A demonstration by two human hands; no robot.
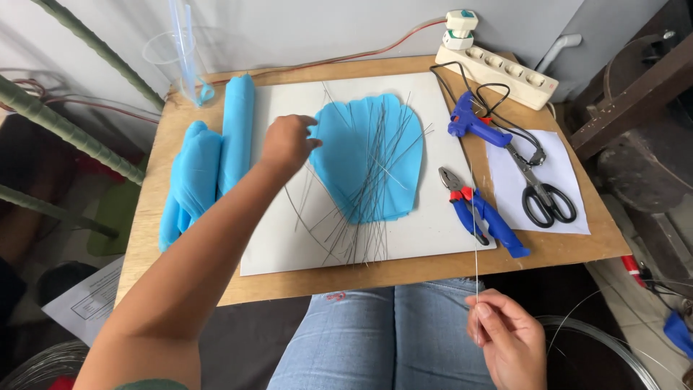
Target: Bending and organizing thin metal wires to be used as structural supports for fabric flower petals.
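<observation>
My left hand (287,143) reaches over the white sheet (404,238) on the wooden board (548,249) and its fingers touch the left edge of a flat blue petal-shaped piece (339,133). Several thin grey wires (361,217) lie fanned across that blue piece and the sheet. Below the board's front edge, over my lap, my right hand (505,336) pinches a thin straight wire (475,238) that runs up over the board.
Blue rolled material (238,123) and a bunched blue piece (191,177) lie at the left. Blue-handled pliers (480,213), black scissors (541,191), a blue glue gun (473,124) and a white power strip (498,72) sit at the right. A clear cup (167,54) stands behind.
</observation>
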